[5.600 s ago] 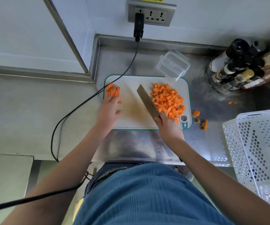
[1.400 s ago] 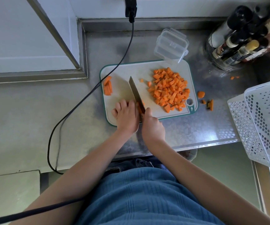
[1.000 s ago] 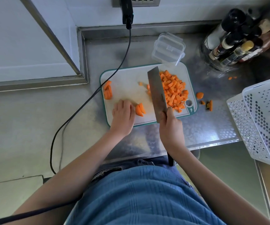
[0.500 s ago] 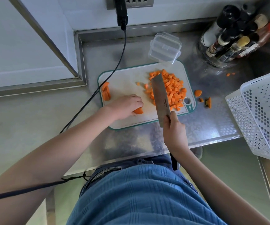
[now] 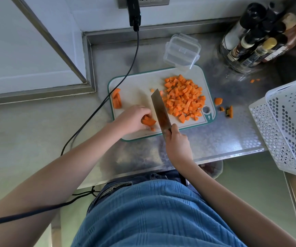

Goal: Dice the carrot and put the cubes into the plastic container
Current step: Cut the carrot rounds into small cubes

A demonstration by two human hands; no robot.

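Observation:
On the white cutting board (image 5: pixel 138 86) a pile of diced carrot cubes (image 5: pixel 183 98) covers the right half. My left hand (image 5: pixel 134 118) grips a few carrot strips (image 5: pixel 149 121) near the board's front edge. My right hand (image 5: pixel 177 143) holds the cleaver (image 5: pixel 159 107) by its handle, the blade lying between the strips and the pile. More carrot strips (image 5: pixel 116 100) lie at the board's left edge. The clear plastic container (image 5: pixel 182 50) sits empty just behind the board.
A black cable (image 5: pixel 108 97) runs from the wall socket across the board's left corner. Sauce bottles (image 5: pixel 261 38) stand at the back right. White perforated baskets (image 5: pixel 289 122) sit at the right. Carrot scraps (image 5: pixel 223 106) lie on the steel counter beside the board.
My left hand has gathered and turned the strips at the board's front edge. The cleaver came away from the pile and settled beside those strips.

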